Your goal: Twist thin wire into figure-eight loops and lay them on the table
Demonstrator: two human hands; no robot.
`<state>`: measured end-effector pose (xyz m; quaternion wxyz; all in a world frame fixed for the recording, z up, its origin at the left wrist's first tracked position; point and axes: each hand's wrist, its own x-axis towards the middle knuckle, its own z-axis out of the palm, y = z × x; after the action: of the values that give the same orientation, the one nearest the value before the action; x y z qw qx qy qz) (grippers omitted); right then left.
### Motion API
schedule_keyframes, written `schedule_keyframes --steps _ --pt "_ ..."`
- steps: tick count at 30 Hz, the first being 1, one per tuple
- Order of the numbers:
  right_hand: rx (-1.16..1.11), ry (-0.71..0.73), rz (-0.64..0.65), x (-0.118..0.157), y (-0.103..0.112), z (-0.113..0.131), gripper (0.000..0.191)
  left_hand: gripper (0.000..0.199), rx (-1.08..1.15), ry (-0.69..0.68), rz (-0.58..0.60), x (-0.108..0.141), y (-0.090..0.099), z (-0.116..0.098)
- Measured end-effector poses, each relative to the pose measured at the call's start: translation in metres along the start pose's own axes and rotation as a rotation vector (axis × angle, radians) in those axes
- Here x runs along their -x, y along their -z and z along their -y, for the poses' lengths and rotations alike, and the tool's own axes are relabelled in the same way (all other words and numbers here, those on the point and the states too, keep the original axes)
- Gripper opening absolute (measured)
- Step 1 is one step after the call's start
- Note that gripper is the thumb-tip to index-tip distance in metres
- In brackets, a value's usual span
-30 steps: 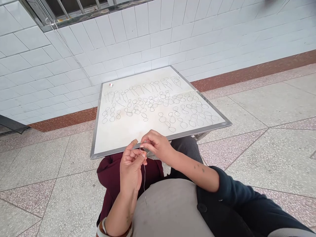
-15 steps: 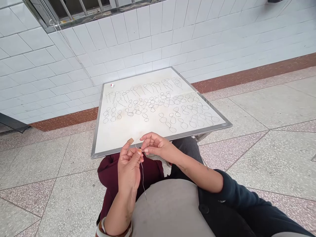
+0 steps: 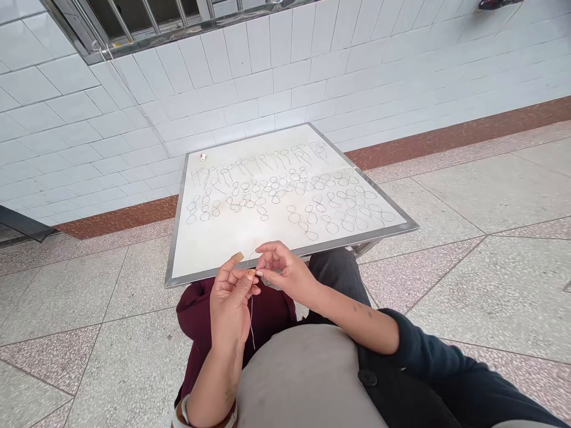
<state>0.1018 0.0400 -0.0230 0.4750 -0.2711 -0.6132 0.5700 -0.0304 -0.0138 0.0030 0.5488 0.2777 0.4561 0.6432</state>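
Left hand (image 3: 231, 300): pinched shut on thin wire (image 3: 252, 327), other fingers loosely spread.
Right hand (image 3: 292, 274): at 2 o'clock, half-curled, fingertips pinching thin wire.
Thin wire: between hands, tail toward 6 o'clock.
Table (image 3: 209, 249): wire loops (image 3: 262, 211); white object (image 3: 203, 157) at 11 o'clock.

The fingertips of the left hand (image 3: 231, 300) and right hand (image 3: 288, 273) conceal part of the thin strand (image 3: 251, 321). The red-and-white item (image 3: 203, 157) on the worktop (image 3: 214, 249) is too small to identify. The upper picture edge truncates the barred window (image 3: 150, 16) and the dark object (image 3: 495, 3).
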Motion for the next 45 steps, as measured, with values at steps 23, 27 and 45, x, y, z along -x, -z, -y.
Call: schedule_keyframes --steps 23,27,45 --pt "-0.361 -0.389 -0.086 0.005 -0.007 0.012 0.025 0.043 -0.309 -0.231 -0.11 -0.001 -0.007 0.014" --pt "-0.402 -0.435 -0.133 0.004 -0.008 0.012 0.026 0.041 -0.368 -0.268 -0.123 0.0 -0.006 0.016" --pt "-0.313 -0.291 -0.129 0.002 -0.006 0.0 0.022 0.04 -0.192 -0.193 -0.129 -0.006 -0.003 0.021"
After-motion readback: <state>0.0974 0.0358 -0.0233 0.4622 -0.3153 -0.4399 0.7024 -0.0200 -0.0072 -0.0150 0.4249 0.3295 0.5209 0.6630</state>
